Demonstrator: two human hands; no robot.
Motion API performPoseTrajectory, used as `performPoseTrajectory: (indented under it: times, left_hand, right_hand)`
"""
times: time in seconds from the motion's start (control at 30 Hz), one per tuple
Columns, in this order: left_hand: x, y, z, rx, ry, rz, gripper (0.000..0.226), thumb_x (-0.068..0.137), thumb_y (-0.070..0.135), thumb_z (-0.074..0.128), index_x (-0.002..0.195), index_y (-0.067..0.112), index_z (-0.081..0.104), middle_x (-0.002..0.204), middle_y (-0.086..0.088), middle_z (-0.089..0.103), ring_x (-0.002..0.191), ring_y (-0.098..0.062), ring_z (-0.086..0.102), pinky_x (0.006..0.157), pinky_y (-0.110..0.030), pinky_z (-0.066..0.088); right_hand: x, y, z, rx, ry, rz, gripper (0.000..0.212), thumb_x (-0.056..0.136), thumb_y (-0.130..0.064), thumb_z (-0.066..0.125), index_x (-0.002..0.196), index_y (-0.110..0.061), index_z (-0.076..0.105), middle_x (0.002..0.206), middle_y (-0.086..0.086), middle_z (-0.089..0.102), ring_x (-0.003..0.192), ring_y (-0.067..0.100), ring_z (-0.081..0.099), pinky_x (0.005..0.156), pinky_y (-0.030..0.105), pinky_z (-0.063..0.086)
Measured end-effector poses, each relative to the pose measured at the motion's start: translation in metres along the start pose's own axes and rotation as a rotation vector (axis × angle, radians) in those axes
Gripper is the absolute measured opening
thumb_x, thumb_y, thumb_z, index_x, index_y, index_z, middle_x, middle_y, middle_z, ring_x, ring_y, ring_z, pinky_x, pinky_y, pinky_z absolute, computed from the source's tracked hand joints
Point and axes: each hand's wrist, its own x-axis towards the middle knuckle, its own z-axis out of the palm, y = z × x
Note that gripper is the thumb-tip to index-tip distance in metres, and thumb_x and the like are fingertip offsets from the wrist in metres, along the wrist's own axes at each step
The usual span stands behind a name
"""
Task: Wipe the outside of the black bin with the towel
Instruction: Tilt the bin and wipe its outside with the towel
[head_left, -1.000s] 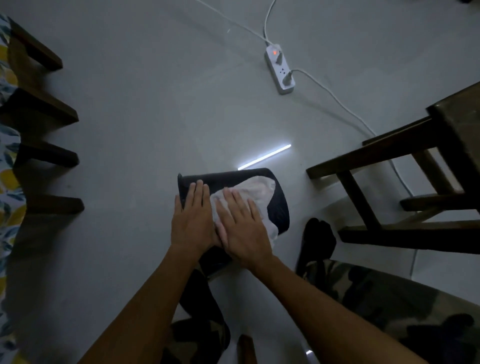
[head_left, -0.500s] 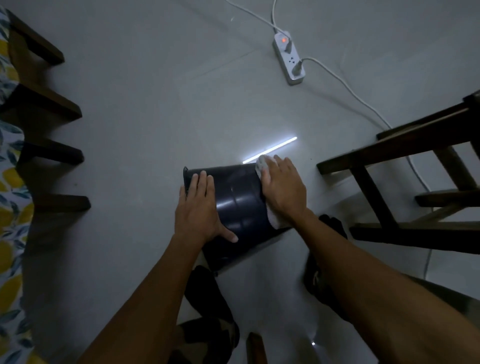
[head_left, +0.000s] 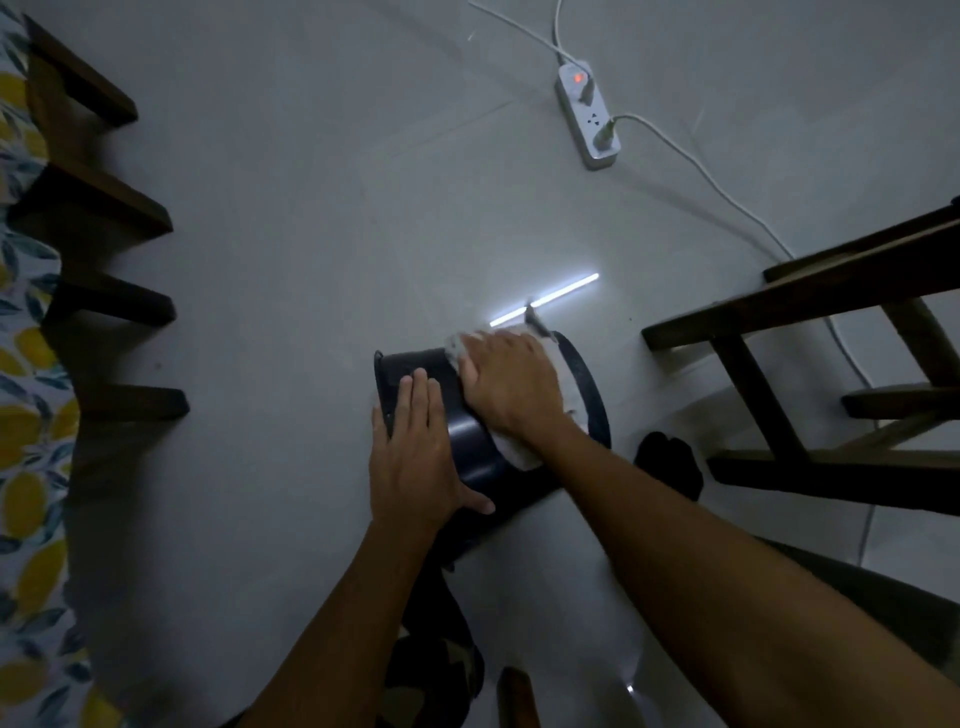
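On the pale floor (head_left: 260, 260), low in the middle of the view, the black bin (head_left: 470, 441) lies on its side, its long axis running from the wider end on the far right toward the person's legs at the near left. The white towel (head_left: 563, 387) is spread over the upper curve of the wall near that far end. The right hand (head_left: 511, 384) presses flat on the towel, fingers (head_left: 483, 345) together and stretched out toward the far left, pinning the cloth rather than gripping it. The left hand (head_left: 415, 457) lies flat on the bare wall just beside it, fingers together and pointing away, the thumb splayed toward the right, steadying the bin without closing around it. The right hand is the one on the cloth, and the unwiped shiny strip lies between the two hands, so the next stroke probably runs along or across that strip. The round bin could roll if the left hand eases off. Farther out, a wooden chair frame (head_left: 779, 322) stands to the right, a white power strip (head_left: 589, 122) with its cable lies well beyond, and a lemon-print cloth (head_left: 26, 467) hangs at the left edge.
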Motion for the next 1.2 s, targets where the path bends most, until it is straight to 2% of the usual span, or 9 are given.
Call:
performPoseTrajectory:
  times: [0.1,0.2,0.3,0.43,0.53,0.77,0.83,0.93,1.2]
  left_hand:
    - [0.007,0.0,-0.004,-0.02,-0.012,-0.013,0.169,0.042,0.088,0.076,0.16,0.006,-0.014,0.168,-0.012,-0.021,0.155,-0.027,-0.017,0.124,-0.051,0.0]
    - [0.01,-0.003,-0.003,-0.014,-0.009,-0.012,0.171,0.041,0.088,0.076,0.16,0.005,-0.014,0.168,-0.013,-0.019,0.156,-0.027,-0.016,0.124,-0.051,-0.001]
    - [0.006,-0.004,0.003,-0.002,0.009,-0.013,0.17,0.042,0.089,0.075,0.16,0.005,-0.013,0.168,-0.013,-0.019,0.156,-0.027,-0.017,0.125,-0.052,-0.002]
    - [0.001,-0.001,0.008,0.005,0.004,-0.011,0.163,0.049,0.09,0.072,0.159,0.007,-0.015,0.167,-0.013,-0.023,0.155,-0.029,-0.019,0.123,-0.052,-0.006]
    - [0.0,-0.001,0.005,0.01,0.021,0.0,0.163,0.049,0.09,0.072,0.16,0.006,-0.012,0.167,-0.015,-0.02,0.155,-0.029,-0.018,0.123,-0.052,-0.005]
    - [0.007,-0.001,0.0,-0.026,0.021,0.009,0.17,0.041,0.09,0.074,0.16,0.005,-0.012,0.168,-0.012,-0.019,0.156,-0.028,-0.015,0.125,-0.051,0.007]
    - [0.006,-0.002,0.003,-0.031,0.026,0.015,0.169,0.041,0.089,0.075,0.16,0.005,-0.011,0.168,-0.012,-0.019,0.156,-0.029,-0.015,0.125,-0.05,0.012]
    - [-0.001,0.002,0.007,-0.022,0.041,0.016,0.167,0.042,0.089,0.075,0.161,0.006,-0.01,0.168,-0.012,-0.018,0.156,-0.029,-0.015,0.125,-0.048,0.012]
    - [0.007,-0.001,-0.027,0.119,0.184,0.045,0.138,0.067,0.071,0.078,0.162,0.008,0.0,0.17,-0.012,-0.01,0.157,-0.029,-0.008,0.126,-0.049,0.009]
  right_hand:
    - [0.026,0.017,-0.004,-0.019,-0.006,0.131,0.039,0.101,-0.036,0.031,0.095,-0.023,0.067,0.081,0.001,0.071,0.077,0.022,0.066,0.087,0.044,0.052]
    - [0.003,0.038,-0.002,-0.034,0.096,0.179,0.042,0.104,-0.034,0.031,0.124,-0.021,0.066,0.115,0.004,0.073,0.11,0.024,0.065,0.103,0.043,0.045]
    - [-0.062,0.03,0.008,-0.039,0.154,0.116,0.05,0.105,-0.033,0.038,0.152,-0.019,0.047,0.156,0.007,0.049,0.149,0.029,0.039,0.123,0.049,0.027]
    - [-0.124,0.008,0.023,-0.07,0.064,-0.117,0.063,0.101,-0.039,0.042,0.159,-0.018,0.033,0.166,0.011,0.031,0.155,0.031,0.027,0.125,0.052,0.023]
    - [-0.095,0.016,0.012,-0.084,-0.008,-0.223,0.06,0.104,-0.045,0.036,0.159,-0.021,0.033,0.167,0.006,0.03,0.155,0.029,0.026,0.125,0.052,0.021]
    - [-0.002,0.033,-0.011,0.069,0.022,0.345,0.051,0.102,-0.047,0.023,0.131,-0.032,0.063,0.134,-0.001,0.065,0.126,0.025,0.056,0.108,0.053,0.04]
    - [0.0,0.046,-0.019,0.189,0.045,0.516,0.05,0.104,-0.044,0.024,0.127,-0.024,0.064,0.124,0.009,0.067,0.11,0.03,0.064,0.092,0.043,0.049]
    - [0.003,0.064,-0.029,0.296,-0.026,0.757,0.045,0.109,-0.038,0.028,0.13,-0.007,0.055,0.121,0.02,0.067,0.106,0.036,0.067,0.079,0.034,0.045]
    - [-0.001,0.065,-0.05,0.444,0.122,0.711,0.05,0.111,-0.041,0.021,0.13,-0.006,0.051,0.12,0.024,0.066,0.11,0.041,0.065,0.092,0.044,0.05]
